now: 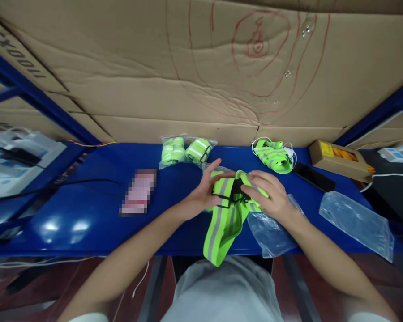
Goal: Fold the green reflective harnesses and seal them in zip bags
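Above the blue table [97,223], the left hand [204,190] and right hand [272,192] grip the reflective strap [224,188] between their fingers, its loose loop [215,241] drooping at the table's near edge, where its weight could pull the folds apart should either grip slacken.

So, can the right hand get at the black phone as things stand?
Likely yes: the black phone lies uncovered on the blue table, with nothing apparently standing between it and the right hand, though that hand would probably first have to release the green strap.
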`<move>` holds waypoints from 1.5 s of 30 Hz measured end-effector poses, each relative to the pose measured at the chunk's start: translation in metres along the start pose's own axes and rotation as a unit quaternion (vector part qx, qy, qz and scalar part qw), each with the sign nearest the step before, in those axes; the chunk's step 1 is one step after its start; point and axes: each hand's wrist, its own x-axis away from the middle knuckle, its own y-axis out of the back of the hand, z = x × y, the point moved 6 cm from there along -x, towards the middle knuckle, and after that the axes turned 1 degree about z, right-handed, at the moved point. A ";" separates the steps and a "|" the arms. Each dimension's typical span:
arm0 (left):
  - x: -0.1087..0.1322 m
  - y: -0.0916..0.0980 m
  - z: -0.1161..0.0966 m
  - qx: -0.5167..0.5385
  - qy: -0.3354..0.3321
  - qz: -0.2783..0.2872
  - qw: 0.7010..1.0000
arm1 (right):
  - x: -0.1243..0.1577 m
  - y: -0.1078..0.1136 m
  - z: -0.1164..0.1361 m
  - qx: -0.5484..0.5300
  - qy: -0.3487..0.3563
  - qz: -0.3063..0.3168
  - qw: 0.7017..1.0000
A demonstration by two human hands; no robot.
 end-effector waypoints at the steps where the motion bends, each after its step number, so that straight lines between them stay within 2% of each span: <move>1: 0.000 0.002 0.003 0.037 0.030 -0.023 0.999 | -0.001 0.001 0.006 0.023 0.026 0.001 0.999; 4: 0.001 -0.002 0.013 0.087 0.124 -0.047 0.987 | -0.001 -0.001 0.017 0.054 0.067 0.008 0.996; 6: 0.001 -0.004 0.015 0.078 0.146 -0.064 0.984 | 0.000 -0.004 0.015 0.049 0.041 0.008 0.998; 8: -0.001 0.000 0.010 0.030 0.122 -0.114 0.986 | 0.001 -0.008 0.007 0.037 -0.001 0.019 0.999; 10: -0.001 0.007 0.000 -0.053 0.065 -0.168 0.982 | 0.001 -0.011 -0.003 0.023 -0.039 0.037 0.998; 13: 0.001 0.014 -0.019 -0.209 -0.041 -0.214 0.953 | 0.001 -0.013 -0.017 -0.001 -0.092 0.058 0.994; 15: 0.003 0.013 -0.026 -0.304 -0.090 -0.204 0.926 | 0.002 -0.012 -0.025 0.002 -0.128 0.061 0.990; 17: 0.004 0.010 -0.026 -0.373 -0.107 -0.165 0.907 | 0.001 -0.009 -0.029 0.035 -0.151 0.054 0.987; 21: 0.006 0.004 -0.019 -0.434 -0.139 -0.101 0.884 | -0.006 -0.002 -0.017 0.090 -0.119 0.039 0.988; 25: 0.012 -0.004 -0.024 -0.421 -0.230 -0.090 0.873 | -0.012 -0.009 -0.001 0.069 -0.083 0.100 0.989; 28: 0.014 -0.005 -0.031 -0.365 -0.238 -0.138 0.889 | -0.009 -0.015 -0.004 0.037 -0.105 0.138 0.984; 30: 0.014 -0.001 -0.034 -0.307 -0.230 -0.192 0.903 | -0.006 -0.011 -0.010 0.047 -0.117 0.116 0.985; 32: 0.013 0.009 -0.033 -0.250 -0.218 -0.237 0.913 | -0.005 -0.003 -0.015 0.085 -0.128 0.067 0.986; 36: 0.009 0.034 -0.023 -0.212 -0.176 -0.291 0.916 | -0.006 0.013 -0.019 0.162 -0.131 -0.020 0.978; 38: 0.011 0.038 -0.026 -0.262 -0.190 -0.311 0.894 | -0.007 0.015 -0.018 0.179 -0.125 -0.032 0.975; 40: 0.017 0.027 -0.036 -0.372 -0.239 -0.302 0.845 | -0.007 0.012 -0.017 0.181 -0.122 -0.022 0.976; 43: 0.022 -0.011 -0.045 -0.555 -0.294 -0.210 0.749 | -0.005 0.004 -0.009 0.179 -0.117 0.008 0.977; 45: 0.020 -0.029 -0.042 -0.624 -0.272 -0.160 0.715 | -0.004 -0.001 0.000 0.181 -0.103 0.019 0.978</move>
